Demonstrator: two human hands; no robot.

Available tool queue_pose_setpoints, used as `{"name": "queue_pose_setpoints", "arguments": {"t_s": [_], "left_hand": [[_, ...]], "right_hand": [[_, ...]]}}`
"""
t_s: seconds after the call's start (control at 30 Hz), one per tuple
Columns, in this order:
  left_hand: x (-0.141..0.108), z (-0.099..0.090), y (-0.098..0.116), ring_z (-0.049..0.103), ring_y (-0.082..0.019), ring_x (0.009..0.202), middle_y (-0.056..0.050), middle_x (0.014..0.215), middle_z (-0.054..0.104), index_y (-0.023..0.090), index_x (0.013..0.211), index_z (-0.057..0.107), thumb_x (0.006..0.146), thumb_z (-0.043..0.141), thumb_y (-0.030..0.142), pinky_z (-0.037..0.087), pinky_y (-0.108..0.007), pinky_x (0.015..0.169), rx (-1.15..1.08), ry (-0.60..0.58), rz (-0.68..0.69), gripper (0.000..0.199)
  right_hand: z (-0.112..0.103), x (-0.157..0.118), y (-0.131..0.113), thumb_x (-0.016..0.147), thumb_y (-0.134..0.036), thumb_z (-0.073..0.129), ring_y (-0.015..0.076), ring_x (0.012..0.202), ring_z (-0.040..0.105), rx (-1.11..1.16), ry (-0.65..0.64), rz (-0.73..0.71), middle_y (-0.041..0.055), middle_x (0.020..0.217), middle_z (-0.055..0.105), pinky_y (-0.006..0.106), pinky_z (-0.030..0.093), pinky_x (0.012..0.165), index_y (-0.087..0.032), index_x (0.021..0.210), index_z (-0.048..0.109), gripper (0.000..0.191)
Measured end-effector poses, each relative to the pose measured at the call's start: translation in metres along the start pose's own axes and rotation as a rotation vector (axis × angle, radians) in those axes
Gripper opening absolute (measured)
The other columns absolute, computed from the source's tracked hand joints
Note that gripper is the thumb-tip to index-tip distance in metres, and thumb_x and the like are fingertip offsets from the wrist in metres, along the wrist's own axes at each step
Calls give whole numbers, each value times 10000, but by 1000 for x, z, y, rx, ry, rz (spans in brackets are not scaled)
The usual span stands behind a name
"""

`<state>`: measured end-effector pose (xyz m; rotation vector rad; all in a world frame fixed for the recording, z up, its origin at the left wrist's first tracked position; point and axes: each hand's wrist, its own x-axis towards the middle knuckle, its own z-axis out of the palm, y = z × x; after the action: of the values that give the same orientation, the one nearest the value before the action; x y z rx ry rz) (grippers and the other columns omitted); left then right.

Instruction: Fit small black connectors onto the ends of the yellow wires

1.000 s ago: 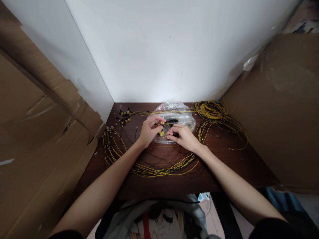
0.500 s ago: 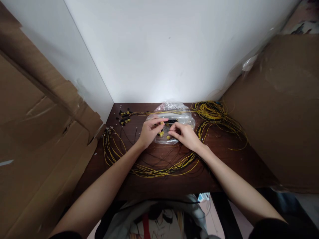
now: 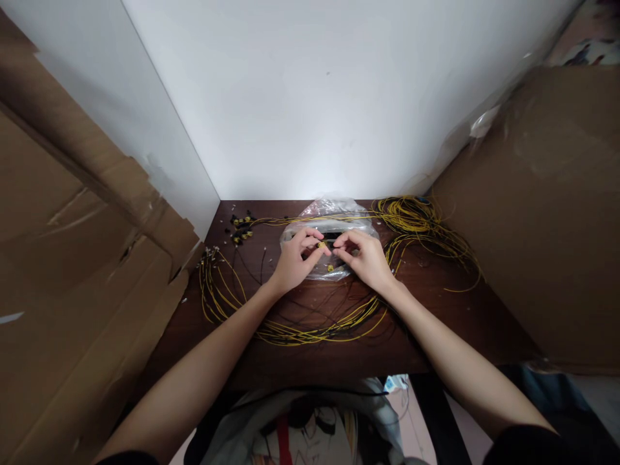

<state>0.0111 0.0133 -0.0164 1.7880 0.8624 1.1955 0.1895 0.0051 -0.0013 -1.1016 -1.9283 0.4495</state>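
Observation:
My left hand (image 3: 298, 259) pinches a small yellow part (image 3: 321, 245) between its fingertips, above a clear plastic bag (image 3: 334, 208). Close by on the right, my right hand (image 3: 362, 257) has its thumb and fingers pressed together; whatever they hold is too small to name. The two hands' fingertips almost meet. Another yellow piece (image 3: 330, 267) lies on the bag just below them. Dark parts behind the fingers are partly hidden. Thin yellow and black wires (image 3: 314, 334) curve across the table in front of the hands.
A coil of yellow wire (image 3: 411, 216) lies at the back right of the dark table (image 3: 436, 329). Small yellow and black pieces (image 3: 242, 221) sit at the back left. Cardboard stands on the left (image 3: 72, 271) and right (image 3: 542, 226), with a white wall (image 3: 320, 103) behind.
The yellow part at my left fingertips has shifted slightly right and down. My right hand has moved a little up and right, and its wrist has turned slightly.

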Motion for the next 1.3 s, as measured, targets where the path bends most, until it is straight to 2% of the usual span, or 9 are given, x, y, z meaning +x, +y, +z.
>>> {"name": "queue_pose_setpoints", "arguments": {"t_s": [0.3,0.47,0.63,0.7,0.83,1.0,1.3], "left_hand": [[-1,0,0,621,-163,719,-47,801,686,181,918,491,818,551,268,438,-284,673,-3,-28,-16,145],[0,1,0,614,-159,767,-56,813,657,162,909,516,811,562,268,442,-264,671,-6,-13,-13,151],[1,2,-3,544,-118,691,-21,747,566,152,893,578,788,587,277,438,-223,620,85,34,6,163],[1,1,-4,514,-106,658,-10,712,532,150,899,593,792,580,274,433,-210,600,101,40,12,165],[0,1,-4,476,-97,646,0,701,481,154,904,604,789,581,257,430,-201,595,113,61,47,156],[0,1,-1,445,-96,647,-2,717,488,148,867,610,766,606,223,423,-207,600,114,79,72,125],[-1,1,-2,461,-100,656,-10,742,525,148,864,622,763,621,221,422,-219,602,92,126,58,125]], "right_hand": [[1,0,0,764,-174,591,157,678,582,32,19,31,35,745,632,278,454,619,-164,752,619,32],[1,0,-2,784,-177,577,152,686,595,68,41,25,45,792,643,286,478,660,-156,856,622,87],[0,-1,-6,810,-178,553,150,731,592,92,77,-15,45,835,648,296,476,711,-164,885,637,113],[2,-1,-8,805,-192,566,148,736,592,150,81,15,44,826,651,294,472,721,-161,878,641,108],[8,-1,-8,754,-260,640,140,729,598,451,91,172,34,811,654,277,476,706,-166,847,637,132],[15,-1,-9,680,-295,708,106,615,562,699,136,329,-16,673,622,244,462,638,-183,804,653,176],[22,-3,-11,635,-317,745,143,646,633,776,115,427,9,676,673,295,502,707,-175,786,662,224]]}}
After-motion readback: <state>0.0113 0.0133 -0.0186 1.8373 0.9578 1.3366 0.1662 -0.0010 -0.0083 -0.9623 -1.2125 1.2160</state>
